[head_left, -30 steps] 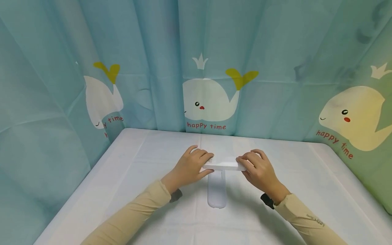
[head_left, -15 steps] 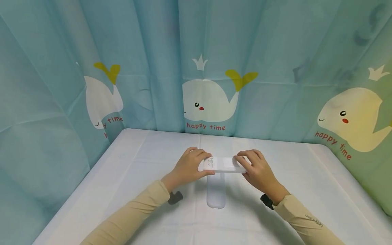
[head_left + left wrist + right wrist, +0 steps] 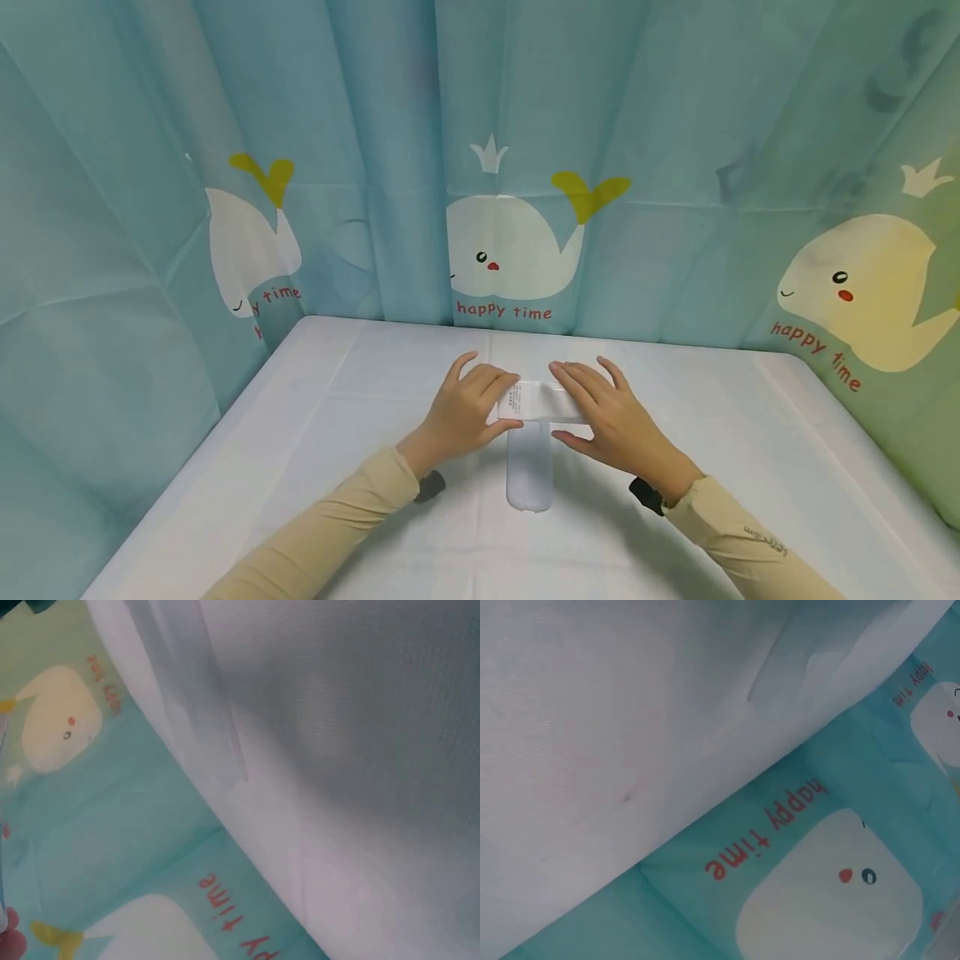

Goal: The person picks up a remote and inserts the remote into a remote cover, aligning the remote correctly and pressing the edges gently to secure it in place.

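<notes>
A slim white oblong device (image 3: 542, 402) with small dark print near its left end is held above the table, its printed face tilted toward me. My left hand (image 3: 467, 410) pinches its left end between thumb and fingers. Over its right part lies my right hand (image 3: 611, 418), the fingers extended along the far edge and the thumb apart below the near edge. The right hand covers the device's right end. Beneath, a translucent, pale, long tray-like piece (image 3: 529, 475) with rounded corners lies on the table; it also shows in the left wrist view.
The table has a white cover (image 3: 360, 533). Behind and beside it hangs a blue-green curtain (image 3: 405, 167) printed with white whales and red lettering. A dark band (image 3: 647, 496) sits on the right wrist, with another dark piece (image 3: 431, 486) at the left.
The device's printed face has tilted into view. My right hand has moved left from pinching the right end, and its thumb has spread away below. My left hand keeps its grip.
</notes>
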`<state>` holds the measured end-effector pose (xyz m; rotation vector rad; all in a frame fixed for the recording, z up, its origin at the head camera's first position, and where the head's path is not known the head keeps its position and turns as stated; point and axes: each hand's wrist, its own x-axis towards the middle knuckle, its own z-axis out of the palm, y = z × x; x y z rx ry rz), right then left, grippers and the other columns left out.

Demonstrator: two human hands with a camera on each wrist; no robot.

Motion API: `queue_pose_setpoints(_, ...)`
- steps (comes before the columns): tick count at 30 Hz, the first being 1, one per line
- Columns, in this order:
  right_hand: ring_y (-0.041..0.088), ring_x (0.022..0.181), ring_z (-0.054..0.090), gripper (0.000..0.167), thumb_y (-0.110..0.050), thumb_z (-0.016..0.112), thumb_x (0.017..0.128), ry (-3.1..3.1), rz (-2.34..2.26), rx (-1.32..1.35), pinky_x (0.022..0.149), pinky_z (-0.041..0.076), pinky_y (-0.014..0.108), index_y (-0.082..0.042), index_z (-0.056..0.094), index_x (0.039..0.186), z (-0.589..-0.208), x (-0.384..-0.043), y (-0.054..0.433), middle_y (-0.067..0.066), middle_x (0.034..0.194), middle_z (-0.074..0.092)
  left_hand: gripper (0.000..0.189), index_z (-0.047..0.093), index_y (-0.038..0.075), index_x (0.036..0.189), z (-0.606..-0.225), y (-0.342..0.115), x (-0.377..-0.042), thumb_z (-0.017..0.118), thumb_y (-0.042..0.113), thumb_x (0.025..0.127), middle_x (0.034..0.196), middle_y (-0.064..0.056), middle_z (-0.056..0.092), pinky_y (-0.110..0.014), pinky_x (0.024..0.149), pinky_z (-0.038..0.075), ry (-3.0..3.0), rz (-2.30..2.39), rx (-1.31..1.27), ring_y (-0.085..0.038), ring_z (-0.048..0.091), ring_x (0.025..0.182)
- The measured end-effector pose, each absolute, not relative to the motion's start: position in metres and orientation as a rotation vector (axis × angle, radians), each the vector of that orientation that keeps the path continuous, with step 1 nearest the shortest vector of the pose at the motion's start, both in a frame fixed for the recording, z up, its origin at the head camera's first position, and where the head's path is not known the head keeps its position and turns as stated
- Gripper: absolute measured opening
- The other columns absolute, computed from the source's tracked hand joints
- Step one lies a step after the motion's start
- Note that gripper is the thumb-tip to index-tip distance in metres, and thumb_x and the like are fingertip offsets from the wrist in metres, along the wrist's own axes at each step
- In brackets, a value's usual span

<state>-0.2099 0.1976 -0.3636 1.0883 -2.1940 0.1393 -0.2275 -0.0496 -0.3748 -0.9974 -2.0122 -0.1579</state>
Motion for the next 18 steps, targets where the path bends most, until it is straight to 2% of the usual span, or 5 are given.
queue_pose_setpoints(6,0.023,0.114,0.056,0.095,-0.031,0.085,0.063,-2.202,0.093,1.067,0.101,0.036,0.056,-0.006,0.038,0.142,-0.3640,-0.2110,0.1953,0.010,0.130,0.056,0.057,0.066,0.011,0.108,-0.3765,-0.0478,-0.2272,0.077,0.051,0.068,0.098,0.001,0.067,-0.045,0.098,0.042,-1.982,-0.141,-0.989,-0.014,0.061,0.094)
queue_pose_setpoints(8,0.023,0.109,0.060,0.094,-0.030,0.085,0.063,-2.196,0.073,1.058,0.099,0.040,0.054,-0.006,0.039,0.141,-0.3646,-0.2109,0.1943,0.010,0.124,0.060,0.058,0.066,0.011,0.108,-0.3768,-0.0470,-0.2270,0.078,0.051,0.068,0.099,0.001,0.067,-0.045,0.098,0.043,-1.980,-0.137,-0.987,-0.014,0.061,0.094)
queue_pose_setpoints(13,0.022,0.091,0.065,0.080,-0.028,0.088,0.058,-2.129,0.053,1.043,0.088,0.047,0.047,-0.001,0.055,0.125,-0.3664,-0.2124,0.1921,0.010,0.103,0.068,0.057,0.064,0.011,0.110,-0.3779,-0.0458,-0.2263,0.078,0.048,0.069,0.102,0.000,0.065,-0.044,0.099,0.043,-1.999,-0.124,-0.972,-0.016,0.060,0.097)
queue_pose_setpoints(15,0.022,0.090,0.065,0.072,-0.029,0.089,0.057,-2.109,0.047,1.042,0.086,0.048,0.047,-0.001,0.060,0.117,-0.3664,-0.2130,0.1918,0.010,0.101,0.068,0.058,0.063,0.012,0.111,-0.3780,-0.0453,-0.2257,0.079,0.047,0.069,0.104,-0.001,0.064,-0.044,0.099,0.043,-2.016,-0.119,-0.960,-0.016,0.059,0.098)
queue_pose_setpoints(18,0.021,0.087,0.065,0.070,-0.029,0.089,0.055,-2.093,0.033,1.038,0.084,0.049,0.046,-0.002,0.062,0.113,-0.3660,-0.2139,0.1919,0.009,0.099,0.068,0.059,0.062,0.013,0.113,-0.3785,-0.0442,-0.2247,0.080,0.046,0.068,0.106,-0.001,0.063,-0.045,0.098,0.043,-2.050,-0.103,-0.937,-0.016,0.058,0.099)
